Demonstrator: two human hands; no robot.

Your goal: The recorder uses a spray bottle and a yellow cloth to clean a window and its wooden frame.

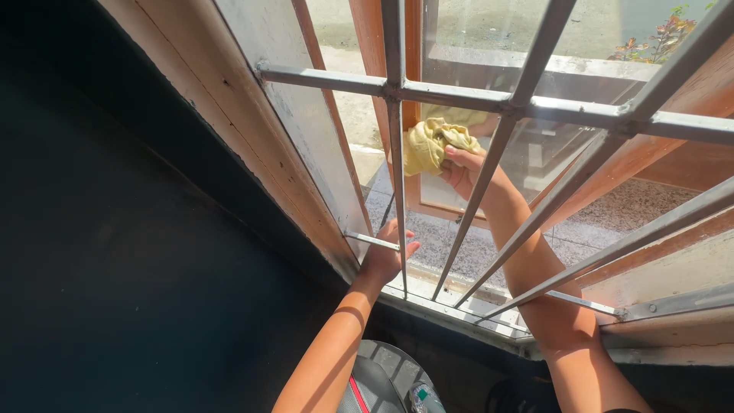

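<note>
My right hand [461, 168] reaches out through the grey metal window bars [459, 95] and grips a crumpled yellow cloth [428, 144]. The cloth is pressed against the glass pane [478, 46] of an open, wooden-framed window sash. My left hand [384, 252] is lower down, with its fingers wrapped around a short horizontal bar [367, 239] near the bottom left of the grille. My right forearm passes between two slanted bars.
A worn wooden window frame [252, 145] runs along the left, beside a dark wall [99, 252]. Outside lie a speckled stone ledge [627, 210] and a plant [661, 34]. Below the sill sit a grey round object and a small bottle [420, 396].
</note>
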